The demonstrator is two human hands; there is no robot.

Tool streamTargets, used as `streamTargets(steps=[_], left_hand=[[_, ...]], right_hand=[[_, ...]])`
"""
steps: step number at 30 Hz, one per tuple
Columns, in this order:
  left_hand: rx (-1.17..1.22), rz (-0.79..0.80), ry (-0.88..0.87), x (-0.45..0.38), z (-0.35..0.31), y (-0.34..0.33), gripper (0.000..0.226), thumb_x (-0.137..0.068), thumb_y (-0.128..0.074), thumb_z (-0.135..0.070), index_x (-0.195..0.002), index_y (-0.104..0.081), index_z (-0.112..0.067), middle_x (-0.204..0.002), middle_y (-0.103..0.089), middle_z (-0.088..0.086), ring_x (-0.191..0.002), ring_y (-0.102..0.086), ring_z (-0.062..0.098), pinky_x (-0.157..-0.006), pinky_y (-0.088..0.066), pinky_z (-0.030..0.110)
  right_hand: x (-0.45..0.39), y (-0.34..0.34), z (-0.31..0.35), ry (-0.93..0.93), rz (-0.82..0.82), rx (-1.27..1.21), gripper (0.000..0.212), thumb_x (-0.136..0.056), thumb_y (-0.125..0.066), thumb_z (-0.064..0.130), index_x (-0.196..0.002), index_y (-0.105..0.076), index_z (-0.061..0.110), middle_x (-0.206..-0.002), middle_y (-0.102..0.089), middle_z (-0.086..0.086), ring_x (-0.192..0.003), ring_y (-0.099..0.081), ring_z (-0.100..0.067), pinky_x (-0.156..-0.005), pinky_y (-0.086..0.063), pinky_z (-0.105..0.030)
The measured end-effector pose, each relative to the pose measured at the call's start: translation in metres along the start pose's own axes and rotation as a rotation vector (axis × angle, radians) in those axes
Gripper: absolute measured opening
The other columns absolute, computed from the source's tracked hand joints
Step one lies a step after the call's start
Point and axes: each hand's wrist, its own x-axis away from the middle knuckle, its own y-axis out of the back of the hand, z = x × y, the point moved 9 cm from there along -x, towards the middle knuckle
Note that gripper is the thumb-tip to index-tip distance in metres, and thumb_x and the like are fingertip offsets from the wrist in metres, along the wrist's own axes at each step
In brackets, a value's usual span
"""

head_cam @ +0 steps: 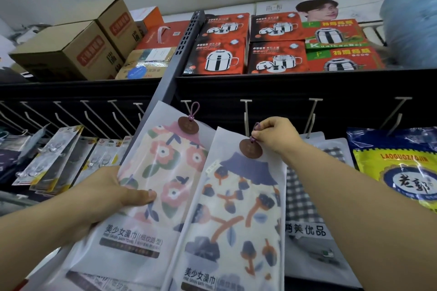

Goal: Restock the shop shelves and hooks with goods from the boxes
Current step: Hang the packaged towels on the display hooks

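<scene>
Even, soft indoor light; mild glare on the frosted towel packs (165,172). Wide-angle bending tilts the shelf (283,78) above them; the far-right blue bundle (411,26) is blurred.

Two bare forearms (no sleeves); left hand (104,192), right hand (275,134).

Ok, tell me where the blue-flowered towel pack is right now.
In the head view, the blue-flowered towel pack hangs centre-right, its loop pinched by the right hand at a hook, beside the pink-flowered towel pack held by the left hand.

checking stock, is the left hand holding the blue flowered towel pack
No, the left hand grips the pink flowered pack; the right hand pinches the blue one's loop.
</scene>
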Motion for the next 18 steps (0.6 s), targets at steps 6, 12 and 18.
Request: streamTargets(steps=[6, 12, 18], left_hand=[[-0.005, -0.009, 0.026, 0.001, 0.001, 0.001, 0.025, -0.076, -0.07, 0.004, -0.1, -0.063, 0.001, -0.081, -0.072, 0.027, -0.066, -0.07, 0.043, -0.061, -0.057, 0.043], [-0.023, -0.003, 0.031, 0.003, -0.001, 0.0, 0.028, -0.076, -0.072, 0.001, -0.102, -0.063, -0.003, -0.083, -0.072, 0.025, -0.071, -0.07, 0.044, -0.073, -0.056, 0.051], [-0.04, 0.007, 0.051, 0.001, 0.002, 0.002, 0.04, -0.072, -0.077, -0.002, -0.107, -0.059, -0.003, -0.087, -0.073, 0.023, -0.076, -0.07, 0.043, -0.079, -0.055, 0.055]], right_hand=[[-0.01, -0.01, 0.002, 0.054, -0.076, -0.136, 0.028, -0.085, -0.067, 0.002, -0.075, -0.052, 0.024, -0.072, -0.066, -0.005, -0.075, -0.065, -0.017, -0.069, -0.049, -0.024], [-0.026, -0.021, -0.001, 0.026, -0.091, -0.31, 0.026, -0.087, -0.063, 0.0, -0.081, -0.053, 0.024, -0.078, -0.066, -0.004, -0.081, -0.066, -0.019, -0.082, -0.053, -0.028], [-0.042, -0.034, 0.004, 0.013, -0.109, -0.35, 0.031, -0.086, -0.065, 0.002, -0.079, -0.046, 0.026, -0.083, -0.066, -0.005, -0.087, -0.066, -0.021, -0.087, -0.054, -0.036]])
